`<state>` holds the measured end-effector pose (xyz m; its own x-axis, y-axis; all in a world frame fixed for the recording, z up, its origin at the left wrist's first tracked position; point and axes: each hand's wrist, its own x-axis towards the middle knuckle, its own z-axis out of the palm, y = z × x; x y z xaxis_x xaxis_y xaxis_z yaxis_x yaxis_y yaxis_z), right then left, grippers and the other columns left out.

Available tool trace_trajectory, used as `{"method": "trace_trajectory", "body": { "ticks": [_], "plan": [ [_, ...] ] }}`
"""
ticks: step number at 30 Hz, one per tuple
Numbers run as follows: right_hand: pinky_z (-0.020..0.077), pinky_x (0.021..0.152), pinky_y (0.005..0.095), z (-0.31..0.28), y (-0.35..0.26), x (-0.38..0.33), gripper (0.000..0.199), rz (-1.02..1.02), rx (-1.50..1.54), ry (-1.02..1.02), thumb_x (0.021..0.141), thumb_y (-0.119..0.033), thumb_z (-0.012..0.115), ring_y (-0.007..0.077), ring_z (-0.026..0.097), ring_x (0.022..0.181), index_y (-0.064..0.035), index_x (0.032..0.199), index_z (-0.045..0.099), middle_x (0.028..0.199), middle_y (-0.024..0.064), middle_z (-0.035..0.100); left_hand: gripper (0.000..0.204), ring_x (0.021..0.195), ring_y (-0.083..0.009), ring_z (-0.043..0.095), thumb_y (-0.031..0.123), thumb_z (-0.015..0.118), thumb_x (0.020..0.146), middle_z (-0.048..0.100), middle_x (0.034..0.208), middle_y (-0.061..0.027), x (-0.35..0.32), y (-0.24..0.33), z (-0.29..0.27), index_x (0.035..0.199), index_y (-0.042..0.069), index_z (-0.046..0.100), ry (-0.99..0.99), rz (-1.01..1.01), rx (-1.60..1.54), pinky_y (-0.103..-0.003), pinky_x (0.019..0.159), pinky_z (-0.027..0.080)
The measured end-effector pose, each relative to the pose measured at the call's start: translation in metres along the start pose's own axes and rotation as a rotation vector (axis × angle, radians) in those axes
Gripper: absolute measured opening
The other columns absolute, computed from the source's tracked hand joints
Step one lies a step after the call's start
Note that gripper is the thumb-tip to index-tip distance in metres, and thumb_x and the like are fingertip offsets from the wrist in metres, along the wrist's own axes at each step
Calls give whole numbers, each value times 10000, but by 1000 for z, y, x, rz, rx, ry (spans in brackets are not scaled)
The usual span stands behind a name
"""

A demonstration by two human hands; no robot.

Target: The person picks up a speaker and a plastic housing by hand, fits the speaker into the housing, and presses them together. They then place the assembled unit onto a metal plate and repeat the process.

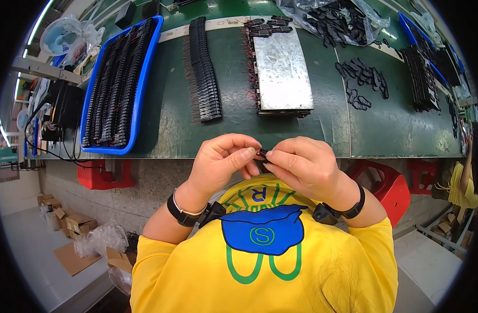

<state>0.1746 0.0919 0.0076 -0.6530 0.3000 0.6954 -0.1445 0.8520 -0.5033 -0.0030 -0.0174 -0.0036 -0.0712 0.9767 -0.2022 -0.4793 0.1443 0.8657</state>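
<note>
Between my two hands, just in front of the table's near edge, is a small black plastic part (261, 153) with a bit of red on it. My left hand (226, 156) pinches its left side between thumb and fingers. My right hand (304, 163) grips the right side, fingertips close to the left thumb. The fingers cover most of the part, so its shape is unclear. Beyond my hands, a row of similar black parts with thin red wires (204, 73) lies on the green table. Beside it, a silvery metal plate (283, 70) rests on a stack with red wires sticking out.
A blue tray (137, 141) packed with black parts stands at the left. To the right, loose black pieces (361, 75) are scattered below a clear bag (374, 23) of more. Stacked black strips (421, 78) sit far right. Red stools (387, 190) stand under the table (168, 138).
</note>
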Motion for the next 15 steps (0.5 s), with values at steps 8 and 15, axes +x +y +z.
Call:
{"method": "trace_trajectory", "body": {
  "ticks": [8,15],
  "plan": [
    [473,493,291,-1,-4,-1,250,-38,-70,-64,638,10,737,227,597,591,-13,861,627,786,93,616,150,618,-116,623,99,579,903,667,771,-93,-2,7,13,936,-37,636,73,-51,309,-214,534,500],
    [475,497,295,3,-2,-6,256,-16,-43,-21,642,-7,751,232,589,588,-11,862,621,803,110,625,147,581,-101,599,92,571,905,670,755,-102,-1,4,8,913,-39,637,51,-80,180,-206,515,480]
  ]
}}
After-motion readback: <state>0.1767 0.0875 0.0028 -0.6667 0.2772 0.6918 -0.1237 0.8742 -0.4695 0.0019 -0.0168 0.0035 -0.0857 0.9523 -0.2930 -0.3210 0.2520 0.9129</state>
